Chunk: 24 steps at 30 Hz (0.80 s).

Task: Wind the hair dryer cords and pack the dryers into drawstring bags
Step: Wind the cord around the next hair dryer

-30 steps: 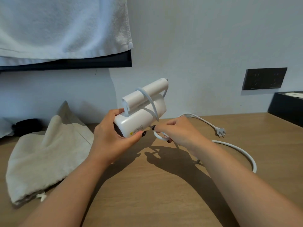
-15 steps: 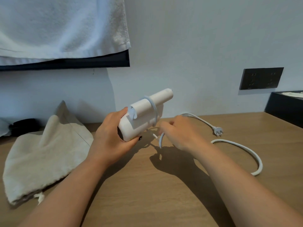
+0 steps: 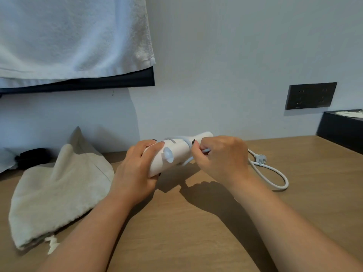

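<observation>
A white folded hair dryer (image 3: 172,154) is held just above the wooden table (image 3: 176,222). My left hand (image 3: 135,171) grips its body from the left. My right hand (image 3: 222,158) is closed on the white cord (image 3: 275,173) right at the dryer, with one turn of cord lying over the body. The rest of the cord loops on the table to the right and ends in its plug (image 3: 260,159). A beige drawstring bag (image 3: 59,191) lies flat at the left, its string end (image 3: 52,245) near the front.
A white towel (image 3: 72,36) hangs over a dark rail at upper left. A black wall socket (image 3: 311,95) sits on the right wall above a black box (image 3: 341,128). A dark object (image 3: 31,158) lies behind the bag.
Both hands have lowered the dryer toward the table and tilted it flatter. My right hand rose from under the dryer to its top, carrying the cord. The loose loop on the table got smaller.
</observation>
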### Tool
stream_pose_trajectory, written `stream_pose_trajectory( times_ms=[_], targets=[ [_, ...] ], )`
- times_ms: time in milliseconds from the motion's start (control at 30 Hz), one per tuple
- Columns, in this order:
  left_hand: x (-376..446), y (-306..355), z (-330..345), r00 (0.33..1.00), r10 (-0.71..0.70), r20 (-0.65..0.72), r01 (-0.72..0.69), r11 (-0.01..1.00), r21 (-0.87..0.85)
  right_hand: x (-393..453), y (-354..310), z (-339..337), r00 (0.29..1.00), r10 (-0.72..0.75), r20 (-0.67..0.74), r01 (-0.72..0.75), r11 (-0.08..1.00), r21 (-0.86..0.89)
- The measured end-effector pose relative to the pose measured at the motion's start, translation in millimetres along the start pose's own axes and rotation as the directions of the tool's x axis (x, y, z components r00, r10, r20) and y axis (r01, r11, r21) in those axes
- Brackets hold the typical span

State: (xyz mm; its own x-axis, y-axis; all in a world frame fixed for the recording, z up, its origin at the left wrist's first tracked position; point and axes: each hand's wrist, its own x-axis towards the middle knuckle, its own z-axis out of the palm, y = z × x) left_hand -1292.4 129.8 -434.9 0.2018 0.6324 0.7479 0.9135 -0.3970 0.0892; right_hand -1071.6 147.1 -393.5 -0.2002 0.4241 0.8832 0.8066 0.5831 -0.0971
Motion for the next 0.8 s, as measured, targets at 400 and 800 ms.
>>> stream_pose_trajectory(
  times_ms=[400, 800],
  targets=[
    [8, -12, 1, 0.932, 0.307, -0.193, -0.271, 0.943, 0.191, 4, -12, -4, 0.998, -0.062, 0.009, 0.062, 0.998, -0.010],
    [19, -3, -16, 0.834, 0.373, -0.407, -0.248, 0.912, 0.328, 11, -35, -14, 0.902, 0.353, 0.248, -0.361, 0.932, -0.015]
  ],
)
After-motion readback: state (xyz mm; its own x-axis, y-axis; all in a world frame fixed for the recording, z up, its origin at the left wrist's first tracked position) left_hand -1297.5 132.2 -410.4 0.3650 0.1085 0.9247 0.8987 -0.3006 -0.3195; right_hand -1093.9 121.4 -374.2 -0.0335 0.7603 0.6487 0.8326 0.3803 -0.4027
